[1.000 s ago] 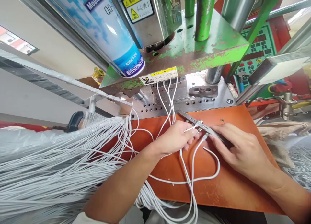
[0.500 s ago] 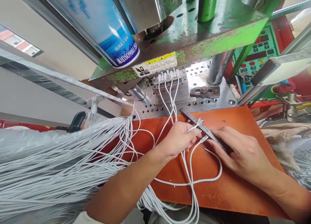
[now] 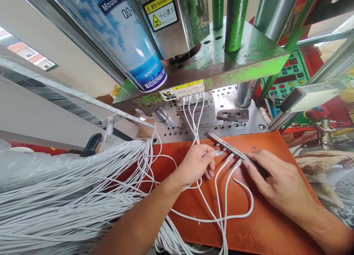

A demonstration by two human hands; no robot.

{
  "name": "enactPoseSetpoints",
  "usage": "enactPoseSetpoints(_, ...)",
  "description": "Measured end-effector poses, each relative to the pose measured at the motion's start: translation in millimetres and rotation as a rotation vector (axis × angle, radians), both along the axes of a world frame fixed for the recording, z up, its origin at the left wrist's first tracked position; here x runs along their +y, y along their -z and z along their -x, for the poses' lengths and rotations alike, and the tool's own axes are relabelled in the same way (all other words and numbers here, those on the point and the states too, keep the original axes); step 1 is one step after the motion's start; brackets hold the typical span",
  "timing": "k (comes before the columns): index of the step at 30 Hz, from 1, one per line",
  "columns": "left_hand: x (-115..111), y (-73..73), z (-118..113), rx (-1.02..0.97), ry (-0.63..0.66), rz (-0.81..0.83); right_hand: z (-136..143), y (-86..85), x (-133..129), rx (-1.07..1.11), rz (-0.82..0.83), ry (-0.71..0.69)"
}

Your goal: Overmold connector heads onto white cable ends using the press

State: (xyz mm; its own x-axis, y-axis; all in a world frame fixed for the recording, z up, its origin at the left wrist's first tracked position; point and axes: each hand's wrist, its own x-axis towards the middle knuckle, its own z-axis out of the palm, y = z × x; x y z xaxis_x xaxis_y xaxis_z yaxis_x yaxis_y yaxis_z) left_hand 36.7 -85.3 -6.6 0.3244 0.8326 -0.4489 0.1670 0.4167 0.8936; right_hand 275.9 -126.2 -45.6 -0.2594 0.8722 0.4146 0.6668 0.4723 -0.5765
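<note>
Two white cable connectors, the nearer (image 3: 239,162) and the farther (image 3: 230,157), already sit against the slotted metal bar (image 3: 225,145), so the bar is partly loaded. It slants in from the far edge of the orange counter (image 3: 265,221). The left hand (image 3: 195,162) has its grip closed, thumb and forefinger pinching another connector (image 3: 219,152) just beside the bar's left side; it looks apart from the bar, though at this size contact is hard to rule out. The right hand (image 3: 284,177), toward the counter's right edge, has its grip clamped on the bar's near end. A loose cable end (image 3: 234,179) lies between the hands. Beyond the far edge, four plugged cables (image 3: 193,126) run out of the mould block (image 3: 206,111), and a large cable bundle (image 3: 83,188) spreads off the left edge.
</note>
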Motion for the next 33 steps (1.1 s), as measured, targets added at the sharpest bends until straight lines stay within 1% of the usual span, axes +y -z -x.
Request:
enactPoseSetpoints(4,3.8,4.4,2.1,0.022,0.002,-0.003,-0.6,2.4,-0.5,0.0,-0.006,-0.003)
enactPoseSetpoints(10,5.6,2.1,-0.4,0.032,0.002,0.005,-1.0,4.7,-0.2,-0.012,-0.004,-0.021)
enactPoseSetpoints(17,5.6,1.6,0.3,0.006,0.004,0.034,-0.8,4.2,0.4,0.011,-0.018,0.023)
enactPoseSetpoints(21,5.3,0.9,-1.1,0.032,0.017,0.019,-0.8,3.4,0.4,0.026,-0.021,-0.008)
enactPoseSetpoints(24,5.9,1.0,-2.5,0.072,0.05,0.006,-0.4,3.1,0.5,0.031,-0.031,-0.038)
enactPoseSetpoints(29,7.6,2.2,-4.9,0.122,0.068,-0.006,-0.1,3.9,-0.1,0.032,-0.04,-0.052)
enactPoseSetpoints(33,7.9,1.1,-9.5,0.047,0.041,0.05,0.3,4.1,-0.2,0.029,-0.025,-0.095)
